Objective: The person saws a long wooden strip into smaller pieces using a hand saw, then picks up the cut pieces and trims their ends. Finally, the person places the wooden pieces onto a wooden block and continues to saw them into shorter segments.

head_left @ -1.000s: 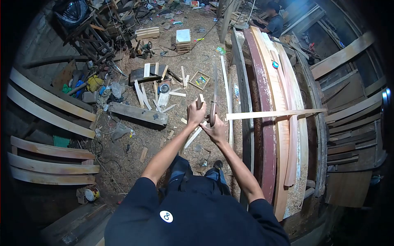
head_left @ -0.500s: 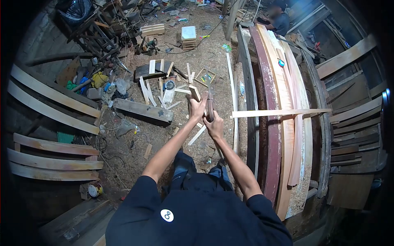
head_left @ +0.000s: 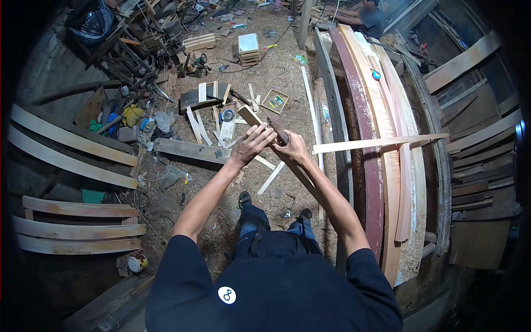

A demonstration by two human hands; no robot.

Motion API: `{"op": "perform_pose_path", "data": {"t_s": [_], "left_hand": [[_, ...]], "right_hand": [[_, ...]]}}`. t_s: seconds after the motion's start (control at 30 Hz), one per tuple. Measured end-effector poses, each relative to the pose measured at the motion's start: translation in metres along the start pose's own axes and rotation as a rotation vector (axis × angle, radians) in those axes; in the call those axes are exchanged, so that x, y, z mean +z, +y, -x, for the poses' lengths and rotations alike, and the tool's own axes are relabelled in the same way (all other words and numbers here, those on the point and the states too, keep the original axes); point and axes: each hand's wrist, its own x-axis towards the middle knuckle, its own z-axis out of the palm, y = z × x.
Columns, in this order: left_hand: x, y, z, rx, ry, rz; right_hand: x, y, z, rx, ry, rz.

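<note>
My left hand is closed around a short pale wooden block, whose end sticks out past the fingers. My right hand grips a long dark brown object that I cannot identify; it slants from upper left to lower right and runs under my right forearm. Both hands are close together in front of my body, and the block and dark object lie side by side. Fingers of my left hand reach over toward the dark object; whether they touch it is unclear.
Long curved boards lie on a bench at right, crossed by a pale strip. A blue tape measure rests on them. Scraps, a small frame and a grey beam lie on the floor. A person is at the upper right.
The block and dark object have tilted, their far ends swinging left. My left hand has moved left and turned its back more upward; my right hand has shifted slightly right and up.
</note>
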Motion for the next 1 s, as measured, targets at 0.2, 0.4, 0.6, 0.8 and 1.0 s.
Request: {"op": "perform_pose_path", "data": {"t_s": [0.2,0.4,0.6,0.8,1.0], "left_hand": [[0.005,-0.016,0.001,0.091,0.001,0.095],[0.008,-0.026,0.002,0.109,-0.103,0.173],[-0.002,-0.035,0.0,0.142,-0.211,0.244],[0.004,-0.038,0.006,0.123,-0.314,0.175],[0.006,-0.045,0.023,-0.057,-0.365,0.223]], "right_hand": [[0.008,0.014,-0.012,0.022,-0.066,-0.113],[0.005,0.021,-0.025,-0.022,-0.198,-0.089],[0.009,0.018,-0.031,-0.056,-0.354,-0.218],[0.026,0.028,-0.043,-0.084,-0.379,-0.215],[-0.005,-0.005,-0.037,0.015,-0.344,-0.05]]}}
